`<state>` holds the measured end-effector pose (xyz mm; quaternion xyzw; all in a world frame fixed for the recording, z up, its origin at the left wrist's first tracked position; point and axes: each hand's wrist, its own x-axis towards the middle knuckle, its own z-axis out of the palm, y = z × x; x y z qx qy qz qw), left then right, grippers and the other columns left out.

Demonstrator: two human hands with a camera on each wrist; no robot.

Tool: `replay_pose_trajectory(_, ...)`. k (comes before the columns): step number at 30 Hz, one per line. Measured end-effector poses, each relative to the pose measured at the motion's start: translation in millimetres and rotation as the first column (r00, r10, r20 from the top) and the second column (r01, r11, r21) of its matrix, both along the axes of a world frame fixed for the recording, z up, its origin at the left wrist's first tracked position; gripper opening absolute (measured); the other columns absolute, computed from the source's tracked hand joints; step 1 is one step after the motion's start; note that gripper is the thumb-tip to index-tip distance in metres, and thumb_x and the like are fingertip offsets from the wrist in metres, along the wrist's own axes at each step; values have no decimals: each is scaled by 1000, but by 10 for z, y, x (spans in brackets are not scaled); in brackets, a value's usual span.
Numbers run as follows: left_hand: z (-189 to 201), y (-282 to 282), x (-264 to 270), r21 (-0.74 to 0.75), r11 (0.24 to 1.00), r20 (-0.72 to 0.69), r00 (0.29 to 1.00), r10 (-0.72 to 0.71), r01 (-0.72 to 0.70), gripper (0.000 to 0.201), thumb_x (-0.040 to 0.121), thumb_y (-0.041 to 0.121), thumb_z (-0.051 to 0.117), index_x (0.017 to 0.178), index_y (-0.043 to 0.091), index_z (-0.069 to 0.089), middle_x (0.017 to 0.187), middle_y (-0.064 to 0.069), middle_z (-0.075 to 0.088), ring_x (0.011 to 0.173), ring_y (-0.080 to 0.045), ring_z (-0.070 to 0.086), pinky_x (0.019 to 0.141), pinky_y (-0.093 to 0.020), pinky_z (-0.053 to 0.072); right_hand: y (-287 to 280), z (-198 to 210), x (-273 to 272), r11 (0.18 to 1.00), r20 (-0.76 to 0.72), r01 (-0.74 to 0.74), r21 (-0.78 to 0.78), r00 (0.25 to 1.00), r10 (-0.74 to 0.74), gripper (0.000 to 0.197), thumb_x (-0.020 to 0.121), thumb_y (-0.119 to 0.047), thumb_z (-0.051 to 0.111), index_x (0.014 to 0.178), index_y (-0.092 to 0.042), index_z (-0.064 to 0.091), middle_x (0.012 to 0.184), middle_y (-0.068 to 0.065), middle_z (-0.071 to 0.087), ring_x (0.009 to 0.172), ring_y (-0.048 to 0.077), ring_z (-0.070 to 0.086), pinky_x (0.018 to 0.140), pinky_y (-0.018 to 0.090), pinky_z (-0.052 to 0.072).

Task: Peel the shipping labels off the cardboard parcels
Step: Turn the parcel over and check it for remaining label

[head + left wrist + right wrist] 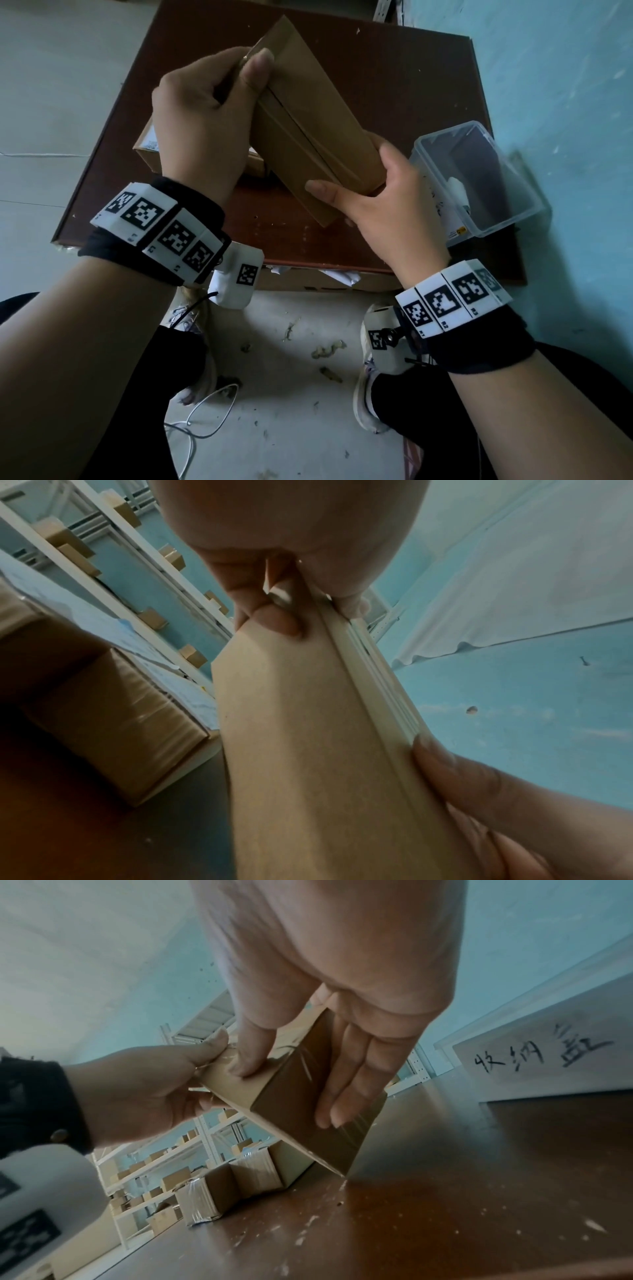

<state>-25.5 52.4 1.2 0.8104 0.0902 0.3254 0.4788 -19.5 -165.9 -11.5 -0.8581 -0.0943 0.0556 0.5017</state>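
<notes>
Cardboard parcel (308, 133) is held tilted above the brown table (394, 85) — light and stiff, likely slippery where taped. Left hand (202, 123) pinches its upper end; right hand (380, 198) cups the lower end, fingers fairly straight — edges grip best.

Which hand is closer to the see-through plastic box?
The right hand. It grips the cardboard parcel's near end just beside the plastic box; the left hand grips the parcel's far end, farther away.

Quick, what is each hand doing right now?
Left hand: fingers curled, gripping the top end of the cardboard parcel.
Right hand: gripping the same parcel's lower end.
</notes>
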Motion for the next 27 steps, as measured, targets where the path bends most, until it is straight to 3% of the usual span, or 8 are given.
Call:
replay_pose_trajectory(4, 51, -66, -19, -32, 999, 22, 999, -35, 36, 39, 105, 46, 61, 122, 15, 78, 86, 16, 72, 75, 7, 64, 66, -12, 44, 21, 37, 10, 995, -81, 93, 31, 993, -90, 93, 77, -84, 80, 151, -31, 63, 123, -16, 77, 109, 6, 76, 84, 37, 69)
replay_pose_trajectory(8, 98, -117, -19, 56, 994, 24, 995, -93, 92, 54, 95, 55, 73, 131, 14, 73, 119, 4, 76, 109, 0, 72, 91, -24, 59, 21, 101, 35, 979, -244, 169, 110, 960, -138, 45, 89, -72, 78, 106, -30, 78, 92, -9, 83, 85, 10, 81, 71, 44, 71)
replay_pose_trajectory(10, 115, -97, -15, 128, 982, 5, 990, -141, 139, 72, 84, 60, 83, 136, 12, 69, 129, 3, 72, 120, -4, 68, 101, -27, 56, 28, 123, 44, 972, -308, 180, 153, 943, -126, 40, 93, -65, 77, 100, -26, 76, 89, -5, 83, 81, 16, 83, 64, 41, 69)
replay_pose_trajectory(14, 83, -12, -23, 234, 938, -71, 967, -245, 255, 112, 66, 64, 94, 148, 3, 47, 145, -5, 56, 134, -15, 54, 109, -31, 49, 51, 127, 33, 946, -353, 114, 302, 935, 0, 18, 102, -43, 74, 114, -31, 71, 101, -2, 82, 78, 22, 83, 62, 31, 66)
replay_pose_trajectory(18, 68, 88, 5, 278, 907, -102, 948, -301, 318, 127, 61, 67, 96, 147, -5, 37, 146, -15, 50, 138, -25, 50, 113, -46, 47, 34, 89, 30, 914, -463, 64, 401, 875, 142, 61, 90, -36, 78, 147, -24, 63, 107, 3, 84, 77, 29, 83, 72, 35, 69)
replay_pose_trajectory(20, 92, 103, 7, 273, 912, -91, 952, -291, 305, 126, 62, 68, 95, 146, -6, 37, 146, -16, 50, 139, -28, 50, 115, -44, 45, 7, 89, 38, 900, -477, 25, 436, 854, 207, 82, 78, -32, 81, 156, -24, 56, 117, 7, 83, 81, 30, 83, 81, 39, 70)
replay_pose_trajectory(23, 116, 83, -15, 260, 934, -37, 969, -245, 246, 105, 72, 66, 89, 143, 0, 46, 142, -7, 56, 135, -18, 54, 113, -35, 46, -7, 124, 32, 905, -457, -21, 425, 858, 234, 90, 69, -28, 89, 153, -26, 59, 121, 7, 82, 88, 32, 84, 91, 44, 68)
replay_pose_trajectory(27, 97, 46, 31, 182, 977, 50, 992, -119, 108, 68, 87, 59, 81, 129, 8, 67, 118, 9, 66, 111, -2, 63, 95, -19, 51, 8, 243, -34, 943, -464, -41, 331, 863, 200, 62, 70, -68, 72, 124, -39, 71, 108, -6, 85, 88, 29, 85, 93, 43, 67)
